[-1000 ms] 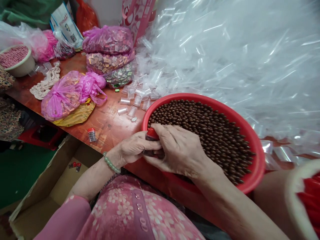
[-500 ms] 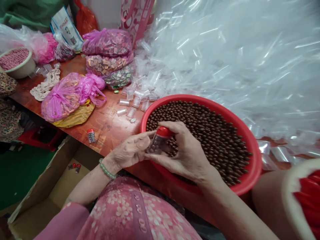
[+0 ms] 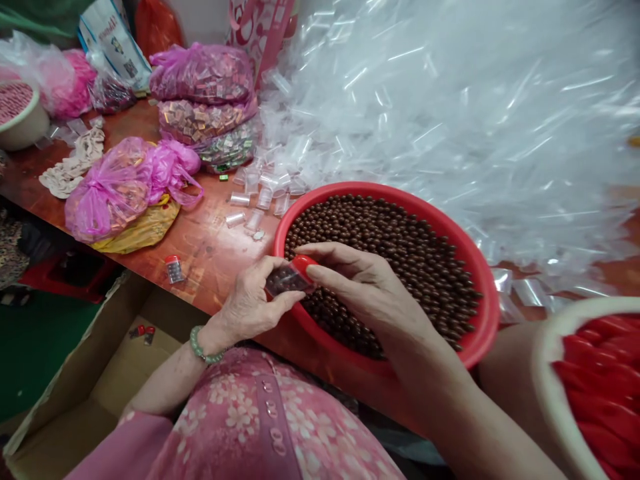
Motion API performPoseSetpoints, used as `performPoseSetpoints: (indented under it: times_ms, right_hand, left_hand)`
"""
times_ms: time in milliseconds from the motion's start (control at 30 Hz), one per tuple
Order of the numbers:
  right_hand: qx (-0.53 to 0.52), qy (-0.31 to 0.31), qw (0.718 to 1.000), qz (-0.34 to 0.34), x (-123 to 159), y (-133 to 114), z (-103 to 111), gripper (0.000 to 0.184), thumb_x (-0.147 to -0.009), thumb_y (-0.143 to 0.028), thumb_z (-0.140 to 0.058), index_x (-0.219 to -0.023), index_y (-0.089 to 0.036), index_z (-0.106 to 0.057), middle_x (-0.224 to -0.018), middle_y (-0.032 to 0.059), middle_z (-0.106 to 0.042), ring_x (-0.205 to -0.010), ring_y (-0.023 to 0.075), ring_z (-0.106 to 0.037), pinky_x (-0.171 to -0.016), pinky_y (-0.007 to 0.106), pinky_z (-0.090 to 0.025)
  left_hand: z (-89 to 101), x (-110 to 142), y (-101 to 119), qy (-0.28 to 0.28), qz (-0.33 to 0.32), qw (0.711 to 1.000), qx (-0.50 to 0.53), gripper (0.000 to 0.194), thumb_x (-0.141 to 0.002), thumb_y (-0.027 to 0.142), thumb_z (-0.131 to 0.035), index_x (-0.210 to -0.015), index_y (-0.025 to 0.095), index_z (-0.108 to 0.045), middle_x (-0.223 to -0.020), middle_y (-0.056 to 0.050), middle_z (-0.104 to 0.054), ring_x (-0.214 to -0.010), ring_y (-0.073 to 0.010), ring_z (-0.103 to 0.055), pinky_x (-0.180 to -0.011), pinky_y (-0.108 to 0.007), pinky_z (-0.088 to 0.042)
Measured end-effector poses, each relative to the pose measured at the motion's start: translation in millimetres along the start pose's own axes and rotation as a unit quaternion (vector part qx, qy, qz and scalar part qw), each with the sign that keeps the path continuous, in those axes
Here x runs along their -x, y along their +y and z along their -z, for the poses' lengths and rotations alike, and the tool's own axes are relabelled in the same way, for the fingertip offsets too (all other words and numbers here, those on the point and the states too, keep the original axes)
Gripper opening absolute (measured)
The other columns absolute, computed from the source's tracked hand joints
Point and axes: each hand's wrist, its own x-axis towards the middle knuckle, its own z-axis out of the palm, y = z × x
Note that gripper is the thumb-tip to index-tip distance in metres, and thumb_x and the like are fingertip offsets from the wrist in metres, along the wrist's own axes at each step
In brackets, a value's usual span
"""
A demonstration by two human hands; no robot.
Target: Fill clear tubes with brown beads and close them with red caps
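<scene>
1. Where the table is fullest, a huge heap of clear little tubes, filling the far right side.
2. In front of that, a red bowl full of small brown balls.
3. At the left, pink bags of shiny wrapped bits; behind these, a white bag with blue writing, too blurry to read.
4. Just over the near rim of the bowl, right hand, fingers pinched on the red cap.
5. Beside that, left hand, fingers wrapped around the little vial, tipped sideways, brown balls inside.
6. Alone on the table's near edge, one more capped vial.
</scene>
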Motion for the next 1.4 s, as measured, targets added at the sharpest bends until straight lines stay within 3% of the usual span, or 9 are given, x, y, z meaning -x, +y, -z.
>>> performPoseSetpoints:
  times_ms: [267,400,600,933,1200,1267,1400]
  right_hand:
    - [0.13,-0.038,0.99,0.049,-1.0,8.1,2.4,0.03,-0.096,-0.044,-0.065,-0.11,-0.019,-0.071,-0.102,0.0056,-0.068,-0.09,0.0236,-0.065,-0.083,0.032,-0.054]
    - [0.11,-0.048,0.992,0.042,1.1,15.4,0.5,0.033,-0.095,-0.048,-0.063,-0.107,-0.017,-0.069,-0.101,0.0067,-0.068,-0.09,0.0247,-0.065,-0.083,0.035,-0.054]
    - [0.067,-0.008,0.997,0.023,6.5,19.7,-4.3,0.032,-0.092,-0.048,-0.069,-0.103,-0.018,-0.069,-0.099,0.0054,-0.069,-0.089,0.0235,-0.065,-0.08,0.033,-0.054]
    - [0.09,0.059,0.991,0.084,12.7,26.0,-19.7,0.021,-0.093,-0.037,-0.067,-0.101,-0.018,-0.071,-0.094,0.0034,-0.068,-0.081,0.0198,-0.064,-0.072,0.028,-0.052]
    - [0.144,0.067,0.982,0.101,24.3,29.9,-17.1,0.021,-0.096,-0.037,-0.064,-0.103,-0.018,-0.069,-0.094,0.0049,-0.068,-0.08,0.0214,-0.064,-0.071,0.03,-0.053]
    - [0.175,0.068,0.973,0.135,25.0,27.5,-16.6,0.017,-0.097,-0.033,-0.062,-0.104,-0.019,-0.067,-0.094,0.0053,-0.067,-0.08,0.0214,-0.064,-0.072,0.031,-0.052]
    - [0.235,0.011,0.957,0.172,22.1,18.9,-16.2,0.016,-0.1,-0.029,-0.055,-0.106,-0.018,-0.065,-0.095,0.007,-0.066,-0.082,0.0219,-0.063,-0.076,0.033,-0.053]
  left_hand:
    - [4.0,-0.5,-4.5,-0.089,0.093,0.992,-0.012,0.023,-0.086,0.034,-0.063,-0.098,0.015,-0.06,-0.079,0.001,-0.059,-0.071,-0.0113,-0.052,-0.066,-0.024,-0.04]
    - [4.3,0.3,-9.7,-0.134,0.111,0.985,0.021,0.021,-0.087,0.035,-0.061,-0.092,0.015,-0.056,-0.075,0.002,-0.056,-0.067,-0.0103,-0.049,-0.062,-0.024,-0.037]
    - [0.2,3.5,-9.8,-0.119,0.101,0.988,0.018,0.02,-0.088,0.035,-0.06,-0.093,0.016,-0.054,-0.075,0.002,-0.053,-0.066,-0.01,-0.046,-0.06,-0.024,-0.034]
    - [-0.8,6.6,-12.2,-0.094,0.086,0.992,-0.02,0.023,-0.086,0.033,-0.062,-0.1,0.015,-0.057,-0.08,0.001,-0.055,-0.071,-0.0118,-0.047,-0.065,-0.025,-0.037]
    - [-5.8,6.2,-16.1,-0.102,0.105,0.988,0.056,0.023,-0.079,0.028,-0.068,-0.096,0.014,-0.06,-0.083,0.0,-0.06,-0.079,-0.014,-0.053,-0.074,-0.026,-0.042]
    - [-6.5,1.9,-20.0,-0.131,0.126,0.976,0.118,0.025,-0.076,0.031,-0.07,-0.09,0.013,-0.06,-0.077,0.001,-0.057,-0.073,-0.0116,-0.051,-0.069,-0.024,-0.04]
    - [-3.5,-5.4,-23.7,-0.222,0.161,0.936,0.22,0.029,-0.073,0.034,-0.073,-0.083,0.011,-0.058,-0.069,0.003,-0.051,-0.063,-0.0077,-0.046,-0.062,-0.022,-0.036]
